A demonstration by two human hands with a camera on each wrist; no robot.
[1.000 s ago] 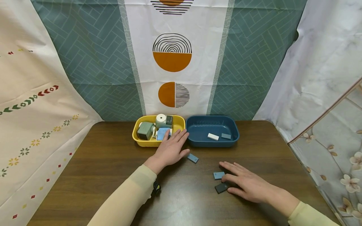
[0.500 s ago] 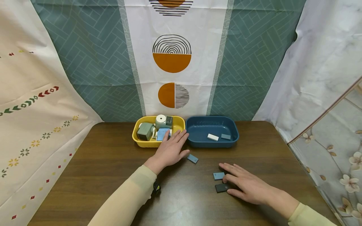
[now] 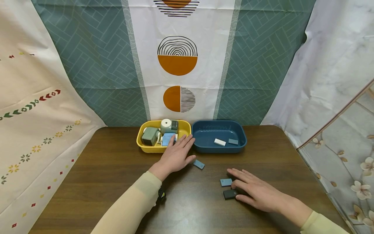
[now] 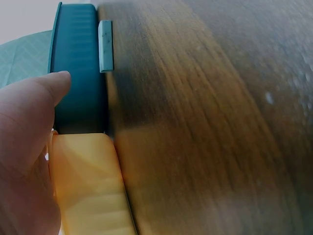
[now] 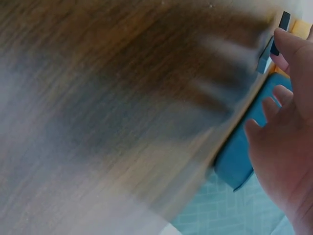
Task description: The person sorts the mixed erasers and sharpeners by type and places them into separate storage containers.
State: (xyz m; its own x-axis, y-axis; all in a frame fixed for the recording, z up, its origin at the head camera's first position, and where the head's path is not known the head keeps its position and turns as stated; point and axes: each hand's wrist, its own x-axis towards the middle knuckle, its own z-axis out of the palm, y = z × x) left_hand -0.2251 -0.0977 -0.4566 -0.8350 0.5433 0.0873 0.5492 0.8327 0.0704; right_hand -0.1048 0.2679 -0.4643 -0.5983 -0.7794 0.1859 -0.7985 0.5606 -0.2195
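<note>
In the head view my right hand (image 3: pixel 257 190) is over the right half of the table, its thumb and index finger pinching one end of a small black rectangular block (image 3: pixel 229 194). A flat blue block (image 3: pixel 226 182) lies just beyond it, near the index finger. My left hand (image 3: pixel 175 156) reaches to the yellow basket (image 3: pixel 140 143), fingers extended over its front right rim; it holds nothing. By the left thumb lies another blue block (image 3: pixel 199 164). In the right wrist view the black block (image 5: pixel 281 32) shows between thumb and finger.
A dark blue basket (image 3: pixel 219 149) adjoins the yellow one, containing a white block (image 3: pixel 220 142) and a grey-blue block (image 3: pixel 233 141). Inside the yellow basket are a green box-like object (image 3: pixel 150 135), a round white-topped piece (image 3: pixel 166 123) and a light blue piece (image 3: pixel 168 138). Fabric hangs behind the table.
The black block has turned slightly and shifted a little to the right with my right hand's thumb and index finger. My left hand has stayed in place.
</note>
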